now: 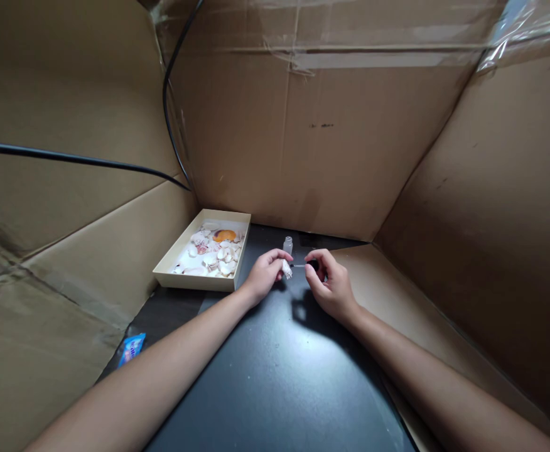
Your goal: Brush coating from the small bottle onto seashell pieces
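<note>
My left hand [266,274] pinches a small whitish seashell [287,270] between thumb and fingers. Facing it, my right hand [330,284] grips a black cap [313,266], from which a thin pale applicator stem [298,266] reaches left toward the shell. The stem's tip is at or very near the shell; whether they touch I cannot tell. Just behind both hands a small clear glass bottle [288,245] stands upright with no cap on it.
A shallow cream box [194,280] with several pale shells and one orange shell [225,235] stands left of my hands on the dark table [256,389]. A blue packet [132,348] lies by my left forearm. Cardboard walls [331,157] surround the table; a black cable [91,162] hangs at left.
</note>
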The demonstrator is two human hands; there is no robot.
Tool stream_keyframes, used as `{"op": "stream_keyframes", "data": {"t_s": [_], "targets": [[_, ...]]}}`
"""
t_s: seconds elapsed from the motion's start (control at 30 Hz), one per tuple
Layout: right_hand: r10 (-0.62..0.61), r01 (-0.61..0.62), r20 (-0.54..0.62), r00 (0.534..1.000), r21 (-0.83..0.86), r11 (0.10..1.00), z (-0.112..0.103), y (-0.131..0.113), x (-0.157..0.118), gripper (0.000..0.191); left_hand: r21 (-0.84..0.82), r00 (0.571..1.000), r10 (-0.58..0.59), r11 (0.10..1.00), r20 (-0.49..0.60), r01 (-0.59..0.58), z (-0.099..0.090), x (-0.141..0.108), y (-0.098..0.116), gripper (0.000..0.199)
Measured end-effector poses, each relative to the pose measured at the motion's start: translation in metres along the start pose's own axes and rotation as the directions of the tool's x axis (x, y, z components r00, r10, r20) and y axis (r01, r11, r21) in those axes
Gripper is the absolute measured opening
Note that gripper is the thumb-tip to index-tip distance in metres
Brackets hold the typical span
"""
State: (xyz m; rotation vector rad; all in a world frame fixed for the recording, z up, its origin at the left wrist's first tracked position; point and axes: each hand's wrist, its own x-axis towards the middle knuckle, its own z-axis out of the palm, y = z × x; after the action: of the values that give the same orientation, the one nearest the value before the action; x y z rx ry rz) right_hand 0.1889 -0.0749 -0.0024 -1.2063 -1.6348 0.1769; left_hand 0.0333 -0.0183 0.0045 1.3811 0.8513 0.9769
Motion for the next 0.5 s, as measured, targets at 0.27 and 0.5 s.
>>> {"op": "stream_keyframes", "data": {"t_s": [0.27,0.5], "targets": [[-0.018,0.018,0.008,1.0,-0.003,1.0,-0.0014,-0.0008,0.0005,0.01,-0.109,0.998,-0.038,0.994,-0.045,0.033,-0.0002,0.0004,0.0021,0.017],[-0.026,0.026,0.028,0.999,-0.026,0.999,-0.0008,-0.0006,-0.001,0.01,-0.125,0.999,0.004,0.992,-0.032,-0.008,0.0005,-0.0005,0.0026,0.009]]}}
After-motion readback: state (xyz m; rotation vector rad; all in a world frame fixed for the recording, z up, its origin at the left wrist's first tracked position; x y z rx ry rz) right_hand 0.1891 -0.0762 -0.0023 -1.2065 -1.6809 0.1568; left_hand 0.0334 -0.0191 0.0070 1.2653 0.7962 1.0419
